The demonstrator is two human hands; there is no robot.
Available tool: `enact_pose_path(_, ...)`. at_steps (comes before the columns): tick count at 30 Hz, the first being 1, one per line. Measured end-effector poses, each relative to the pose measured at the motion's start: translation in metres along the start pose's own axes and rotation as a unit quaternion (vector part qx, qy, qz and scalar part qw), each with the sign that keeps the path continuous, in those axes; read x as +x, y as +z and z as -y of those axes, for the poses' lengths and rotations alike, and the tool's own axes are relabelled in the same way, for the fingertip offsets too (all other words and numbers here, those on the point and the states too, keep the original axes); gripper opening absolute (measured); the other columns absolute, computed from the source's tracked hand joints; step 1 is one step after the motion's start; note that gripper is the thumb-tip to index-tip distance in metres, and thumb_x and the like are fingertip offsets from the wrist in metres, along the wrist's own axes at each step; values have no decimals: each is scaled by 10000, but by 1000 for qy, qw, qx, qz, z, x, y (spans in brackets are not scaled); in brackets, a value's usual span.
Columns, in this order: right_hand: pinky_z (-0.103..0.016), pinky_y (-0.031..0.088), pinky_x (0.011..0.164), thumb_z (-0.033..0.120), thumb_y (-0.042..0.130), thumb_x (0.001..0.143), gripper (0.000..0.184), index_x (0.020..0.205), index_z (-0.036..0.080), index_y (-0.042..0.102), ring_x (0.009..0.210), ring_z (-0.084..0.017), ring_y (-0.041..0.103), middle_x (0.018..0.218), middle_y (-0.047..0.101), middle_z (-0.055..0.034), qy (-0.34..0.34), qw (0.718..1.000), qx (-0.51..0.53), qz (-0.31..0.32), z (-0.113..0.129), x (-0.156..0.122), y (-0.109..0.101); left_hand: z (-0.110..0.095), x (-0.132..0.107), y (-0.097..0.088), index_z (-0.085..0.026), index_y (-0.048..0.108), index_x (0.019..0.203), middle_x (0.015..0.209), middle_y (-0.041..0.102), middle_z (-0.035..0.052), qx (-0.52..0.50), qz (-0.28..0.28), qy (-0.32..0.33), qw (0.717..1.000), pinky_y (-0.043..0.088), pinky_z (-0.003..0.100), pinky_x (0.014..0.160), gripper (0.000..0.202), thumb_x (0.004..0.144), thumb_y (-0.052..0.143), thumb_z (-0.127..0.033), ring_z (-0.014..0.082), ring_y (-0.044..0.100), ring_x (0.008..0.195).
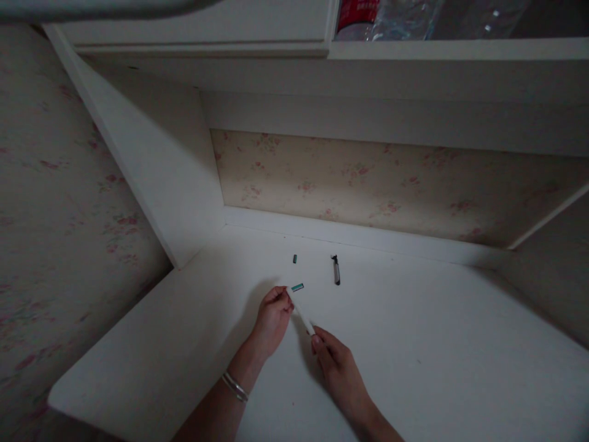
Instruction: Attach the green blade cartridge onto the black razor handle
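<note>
A slim white stick [300,312] slants between my two hands above the desk. My left hand [272,319], with silver bangles at the wrist, has its fingers closed at the stick's far end. My right hand [335,362] grips the near end between thumb and fingers. Just beyond my left fingertips is a green and black razor cartridge [298,286]; whether those fingers touch it I cannot tell. Farther back lies a smaller-looking dark green cartridge [295,259]. To its right rests a black and grey razor handle [337,271].
The white desk [427,331] has a rounded front-left corner and a low ledge at the back. A white side panel [156,153] stands at left. An overhead shelf [460,49] holds a red-labelled item [358,17] and clear plastic. Floral wallpaper [322,178] covers the wall behind.
</note>
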State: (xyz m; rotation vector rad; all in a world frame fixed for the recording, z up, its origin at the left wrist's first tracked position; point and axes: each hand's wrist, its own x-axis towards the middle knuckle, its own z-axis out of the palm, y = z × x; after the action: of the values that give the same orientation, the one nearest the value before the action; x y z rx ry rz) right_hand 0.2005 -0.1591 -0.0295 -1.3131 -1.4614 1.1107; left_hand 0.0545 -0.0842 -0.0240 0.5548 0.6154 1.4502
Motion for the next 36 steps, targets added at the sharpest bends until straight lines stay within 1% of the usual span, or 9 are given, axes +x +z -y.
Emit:
enact_pose_path(2,-234,390,594,474,437,884,395,995,162,652,634,-152,493,702,576,-11,-6,1000,-14,14,1,-1,0,1,1,-1,-145,629,687,649,541,-8,1,4,0,1000,345,227,616,98,633,692,-94,96,461,632)
enact_pose_path(6,-248,403,607,483,432,883,424,1043,148,637,666,-172,519,740,601,-37,-2,998,-28,-58,-4,1,-3,2,1,-3,-144,628,707,653,525,-14,-12,0,3,1000,326,214,581,87,673,708,-151,73,421,583)
enact_pose_path(8,-247,404,590,485,430,883,426,1036,147,639,652,-170,521,739,605,-39,-1,997,-30,-70,-5,1,-4,2,2,-3,-145,627,710,637,509,-21,-13,-1,2,1000,321,211,572,99,676,717,-167,67,406,565)
enact_pose_path(12,-237,400,581,472,431,890,390,1006,170,651,639,-162,517,706,593,-17,-15,999,-40,-9,-3,0,-3,3,1,-3,-143,628,698,640,512,-13,-8,12,8,1000,336,221,590,80,680,705,-155,80,430,591)
enact_pose_path(14,-241,408,611,472,428,892,388,1005,175,650,665,-169,530,718,600,-18,-18,999,-43,-15,-2,0,-3,3,0,-2,-145,628,695,639,511,-13,-5,14,8,1000,340,224,596,76,678,702,-144,83,435,599)
enact_pose_path(18,-247,423,677,466,416,899,390,1030,175,640,720,-179,559,764,627,-33,-14,996,-48,-74,-3,1,-5,2,0,-2,-144,625,704,617,487,-27,-10,6,1,1000,330,215,585,90,689,712,-163,69,405,567)
enact_pose_path(24,-255,437,694,444,428,899,368,1017,183,659,736,-184,574,818,656,-44,-40,998,-52,-16,-1,1,-4,3,2,-3,-140,641,730,665,518,-12,-19,15,-1,1000,342,211,607,73,689,701,-143,74,430,610)
enact_pose_path(31,-271,452,670,485,447,875,429,1024,138,650,719,-197,584,766,652,-61,-3,989,-56,-137,-10,6,-14,2,1,-2,-140,634,713,644,484,-24,-19,-2,-2,1000,325,191,558,90,681,718,-145,62,400,583)
enact_pose_path(36,-294,455,750,454,466,874,401,1079,156,641,838,-205,584,939,655,-87,-41,984,-62,-161,-7,11,-26,-1,0,1,-139,627,706,653,496,-26,-12,0,-23,1000,325,188,550,120,658,737,-148,54,391,560)
